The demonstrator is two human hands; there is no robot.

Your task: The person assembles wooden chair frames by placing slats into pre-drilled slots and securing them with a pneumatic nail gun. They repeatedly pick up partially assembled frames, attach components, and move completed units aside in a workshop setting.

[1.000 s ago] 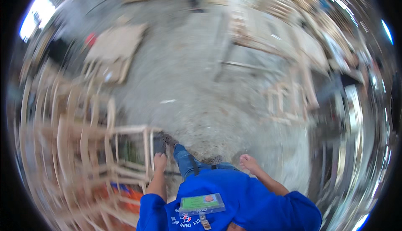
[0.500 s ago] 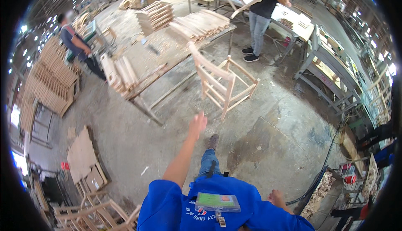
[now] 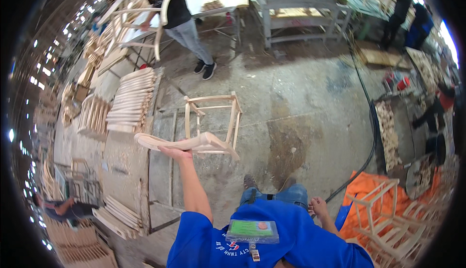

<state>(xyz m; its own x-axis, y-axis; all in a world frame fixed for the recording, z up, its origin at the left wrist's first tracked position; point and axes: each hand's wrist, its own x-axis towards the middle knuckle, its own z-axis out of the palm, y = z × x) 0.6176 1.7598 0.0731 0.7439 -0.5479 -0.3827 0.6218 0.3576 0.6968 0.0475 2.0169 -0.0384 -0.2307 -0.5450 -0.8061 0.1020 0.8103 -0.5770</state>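
Note:
A pale, unpainted wooden chair frame [image 3: 208, 139] with no seat panel is in front of me, its back toward me. My left hand [image 3: 177, 153] grips the chair's back from below, fingers partly hidden behind the wood. Whether the chair's legs touch the floor I cannot tell. Down by my right thigh hangs my right hand [image 3: 319, 207], its fingers loosely curled and apart, with nothing visible in them.
A worktable [image 3: 121, 156] on the left bears stacked wooden slats [image 3: 131, 100]. Ahead, a person in black [image 3: 177, 15] holds another chair frame [image 3: 138, 18]. A grey workbench [image 3: 296, 6] stands farther back. A black cable [image 3: 371, 122] crosses the floor; more chair frames [image 3: 378, 209] stand right.
My left hand has gone from reaching with nothing in it to gripping the chair's back. The view has turned right, and I stand closer to the chair.

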